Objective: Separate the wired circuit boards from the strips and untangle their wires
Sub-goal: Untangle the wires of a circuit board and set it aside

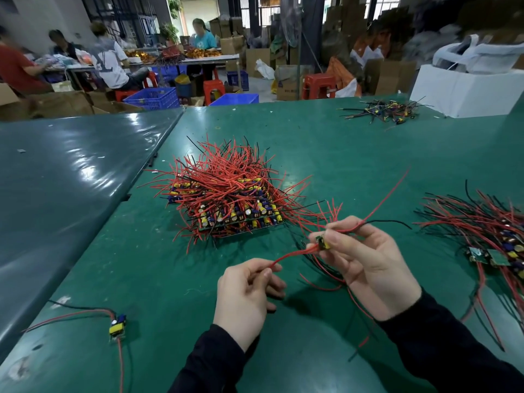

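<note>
A: Right hand point(368, 268) pinches one small circuit board point(324, 243) between thumb and fingertips, above the counter point(141, 265), near its front edge. Fingers are curled around it, and some red and black wires run through this grip too.

B: And left hand point(249, 293)?

A: It pinches a red wire point(289, 255) of the same board, thumb against forefinger, a bit lower and nearer to the person.

B: So which step, in your opinion?

A: Untangling, I think. The board looks already off its strip. The big stack of boards on strips point(226, 199) sits at the counter's middle, not yet separated. One finished board point(117, 326) lies near the front left corner, and another heap point(482, 236) at the right edge.

B: Next move needs what?

A: Probably to draw the red wire out straight while the board is held firm, w/o bending the solder joint. The loose wires under the right hand may catch, so slow pull.

B: Any text or brand?

A: Nothing readable. Boxes at the back have print, but too blurred.
</note>
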Action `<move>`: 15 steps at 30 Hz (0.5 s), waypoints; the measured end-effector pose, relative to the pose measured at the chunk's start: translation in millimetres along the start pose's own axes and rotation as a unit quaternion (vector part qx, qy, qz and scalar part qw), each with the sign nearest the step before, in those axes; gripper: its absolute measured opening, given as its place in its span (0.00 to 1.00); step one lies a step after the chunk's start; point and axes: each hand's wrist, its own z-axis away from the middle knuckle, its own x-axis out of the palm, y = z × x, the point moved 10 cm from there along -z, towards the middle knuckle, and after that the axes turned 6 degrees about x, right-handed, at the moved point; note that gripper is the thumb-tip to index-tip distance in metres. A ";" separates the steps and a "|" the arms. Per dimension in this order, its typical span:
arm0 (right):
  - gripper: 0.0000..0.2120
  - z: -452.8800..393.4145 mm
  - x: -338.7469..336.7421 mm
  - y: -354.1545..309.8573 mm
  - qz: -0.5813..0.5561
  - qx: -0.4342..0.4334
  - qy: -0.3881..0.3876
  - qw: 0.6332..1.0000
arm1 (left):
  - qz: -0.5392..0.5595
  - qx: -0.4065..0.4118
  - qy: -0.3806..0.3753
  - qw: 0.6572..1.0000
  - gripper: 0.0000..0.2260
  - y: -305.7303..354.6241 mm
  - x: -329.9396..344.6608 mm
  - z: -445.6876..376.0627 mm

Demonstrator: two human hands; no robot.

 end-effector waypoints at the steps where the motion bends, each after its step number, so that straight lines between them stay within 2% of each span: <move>1: 0.17 1.8 4.8 4.7 0.014 0.009 -0.021 1.000 | 0.003 -0.004 0.000 1.000 0.15 -0.4 0.2 -0.3; 3: 0.19 7.3 15.9 12.2 0.058 0.026 -0.073 0.995 | 0.013 -0.003 0.001 1.000 0.15 0.2 0.2 -0.1; 6: 0.16 14.8 33.0 20.0 0.105 0.046 -0.146 0.983 | 0.014 0.011 0.001 1.000 0.14 1.0 0.6 0.5; 7: 0.16 13.5 32.5 18.3 0.104 0.045 -0.140 0.984 | 0.016 0.007 0.000 1.000 0.13 -1.2 0.7 0.2; 9: 0.15 5.8 18.7 5.2 0.069 0.018 -0.081 0.994 | 0.029 -0.007 0.001 1.000 0.12 -5.8 -0.4 -0.9; 12: 0.07 -1.1 -3.3 -18.8 0.019 -0.031 0.005 0.999 | 0.023 0.000 0.006 1.000 0.10 -5.3 -2.3 -1.5; 15: 0.13 4.0 9.2 -2.4 0.047 -0.002 -0.040 0.998 | 0.025 -0.010 0.008 1.000 0.10 -8.3 -1.9 -2.1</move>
